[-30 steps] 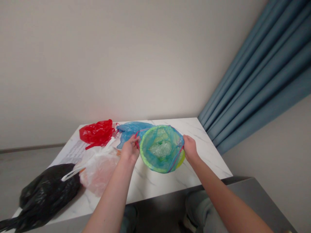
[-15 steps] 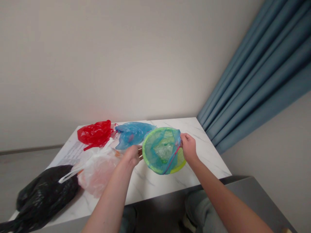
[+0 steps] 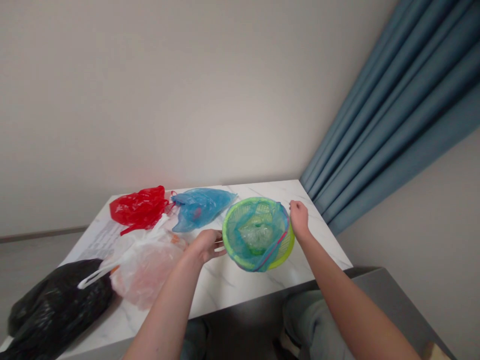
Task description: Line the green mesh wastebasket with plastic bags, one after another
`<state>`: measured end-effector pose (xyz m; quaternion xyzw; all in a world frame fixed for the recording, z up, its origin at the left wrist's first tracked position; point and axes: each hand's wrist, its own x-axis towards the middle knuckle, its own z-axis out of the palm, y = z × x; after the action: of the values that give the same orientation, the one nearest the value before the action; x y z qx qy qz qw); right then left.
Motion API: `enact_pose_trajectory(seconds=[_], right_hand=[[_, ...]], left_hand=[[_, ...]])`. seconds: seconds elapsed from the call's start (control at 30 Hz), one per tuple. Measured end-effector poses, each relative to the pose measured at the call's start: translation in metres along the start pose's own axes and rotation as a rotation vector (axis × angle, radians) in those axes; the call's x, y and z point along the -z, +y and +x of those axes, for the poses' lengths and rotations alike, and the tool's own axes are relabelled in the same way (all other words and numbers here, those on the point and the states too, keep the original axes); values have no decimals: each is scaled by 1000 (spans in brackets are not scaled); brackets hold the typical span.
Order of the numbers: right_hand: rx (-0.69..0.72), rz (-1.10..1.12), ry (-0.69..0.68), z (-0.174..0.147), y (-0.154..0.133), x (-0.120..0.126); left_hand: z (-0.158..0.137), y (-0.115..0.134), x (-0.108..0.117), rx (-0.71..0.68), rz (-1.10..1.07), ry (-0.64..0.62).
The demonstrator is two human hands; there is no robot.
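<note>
A round yellow-green mesh basket (image 3: 288, 254) stands in front of me, partly lined with a thin blue-green plastic bag (image 3: 236, 240). The bag's pinkish edge runs slantwise across the basket's right side, leaving some mesh bare there. My left hand (image 3: 210, 245) cups the basket's left side, fingers somewhat apart and tips partly hidden by the rim. Beside the right rim is my right hand (image 3: 299, 219), its fingers curled closed; whether a bit of bag is pinched in them is not visible.
On the white marbled table (image 3: 262, 187) lie a red plastic bag (image 3: 140, 206), a blue bag (image 3: 202, 205), a whitish bag (image 3: 150, 270) and a black bag (image 3: 60, 305). Blue curtains (image 3: 378, 120) hang at right. A grey surface (image 3: 390, 305) is at lower right.
The basket has shifted slightly right, away from the bags. My right hand has moved outward from the bag's edge, which now lies nearer the right rim. My view has shifted a little.
</note>
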<state>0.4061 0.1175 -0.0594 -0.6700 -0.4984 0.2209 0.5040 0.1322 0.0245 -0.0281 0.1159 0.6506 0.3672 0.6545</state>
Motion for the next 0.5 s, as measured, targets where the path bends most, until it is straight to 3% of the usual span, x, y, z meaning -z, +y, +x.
enact_pose_trajectory(seconds=[0.13, 0.23, 0.33, 0.5], right_hand=[[-64, 9, -240, 5, 14, -2], [-18, -124, -380, 5, 17, -2], [66, -270, -339, 8, 22, -2], [89, -262, -246, 12, 27, -1]], left_hand=[[1, -4, 1, 28, 31, -73], [3, -7, 1, 88, 55, -147], [4, -10, 1, 131, 70, -218], [6, -12, 0, 152, 63, -276]])
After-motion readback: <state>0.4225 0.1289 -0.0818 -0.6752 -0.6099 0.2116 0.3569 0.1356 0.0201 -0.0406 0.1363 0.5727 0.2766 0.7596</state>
